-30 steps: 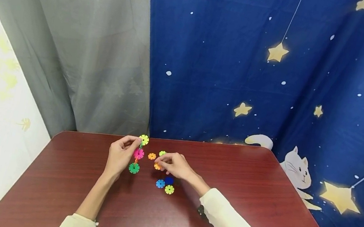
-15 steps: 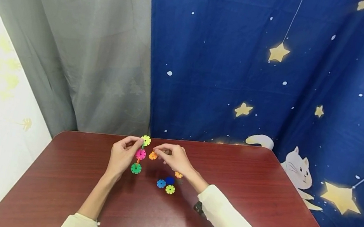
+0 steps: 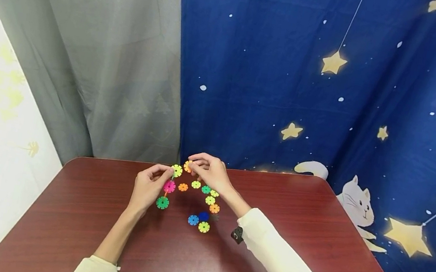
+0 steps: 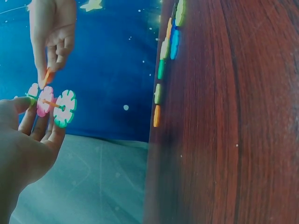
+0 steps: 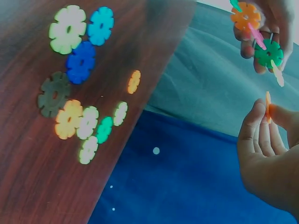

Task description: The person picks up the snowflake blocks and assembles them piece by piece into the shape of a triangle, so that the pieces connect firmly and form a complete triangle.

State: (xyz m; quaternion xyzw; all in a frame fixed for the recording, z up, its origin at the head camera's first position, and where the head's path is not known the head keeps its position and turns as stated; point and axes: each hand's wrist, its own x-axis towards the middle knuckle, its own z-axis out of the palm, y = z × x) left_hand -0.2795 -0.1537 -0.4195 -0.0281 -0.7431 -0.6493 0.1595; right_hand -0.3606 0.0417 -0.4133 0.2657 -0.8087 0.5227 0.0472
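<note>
My left hand (image 3: 147,189) pinches a chain of joined notched plastic discs near its upper end. The chain has a yellow disc (image 3: 176,170) on top, a pink disc (image 3: 169,186) in the middle and a green disc (image 3: 162,202) at the bottom. Between these, a green and an orange disc sit edge-on. Thumb and fingers of my right hand (image 3: 212,173) hold a single orange disc (image 5: 268,106), close beside the yellow end. In the right wrist view a small gap separates this orange disc from the chain's pale yellow disc (image 5: 277,73).
Loose discs lie on the reddish-brown table (image 3: 118,234) below the hands: an orange one (image 3: 183,187), a light blue one (image 3: 193,220), a dark blue one (image 3: 203,216), a dark grey one (image 5: 54,94) and several yellow, green and orange ones. Curtains hang behind the table's back edge.
My right hand has moved from over the loose discs up and toward the back left, bringing an orange disc near the chain's yellow end. The left hand has shifted only slightly right.
</note>
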